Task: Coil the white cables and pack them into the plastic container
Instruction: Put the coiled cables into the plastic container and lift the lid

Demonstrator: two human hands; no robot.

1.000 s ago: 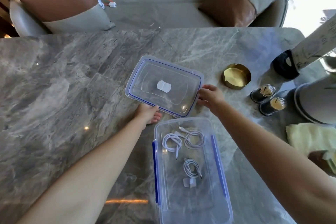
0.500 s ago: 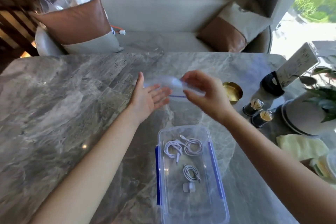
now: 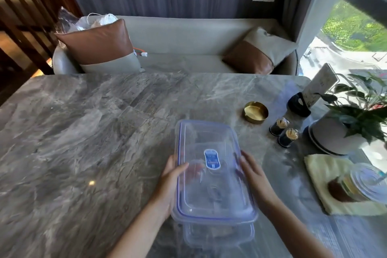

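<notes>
A clear plastic lid (image 3: 209, 144) with a blue seal line and a blue label lies over the clear plastic container (image 3: 217, 234), which stands on the marble table near me. My left hand (image 3: 170, 180) grips the lid's left edge, thumb on top. My right hand (image 3: 252, 174) holds the lid's right edge. The coiled white cables (image 3: 213, 191) show only as a faint blur through the lid.
A gold dish (image 3: 256, 112), two small dark jars (image 3: 283, 131), a black card stand (image 3: 298, 107) and a potted plant (image 3: 343, 130) stand at the right. A yellow cloth (image 3: 320, 176) with a glass jar lies at the right edge. A sofa with cushions is behind the table.
The lid was lifted off the table behind the container, turned over in both hands and brought down over the container. My view tilted upward.
</notes>
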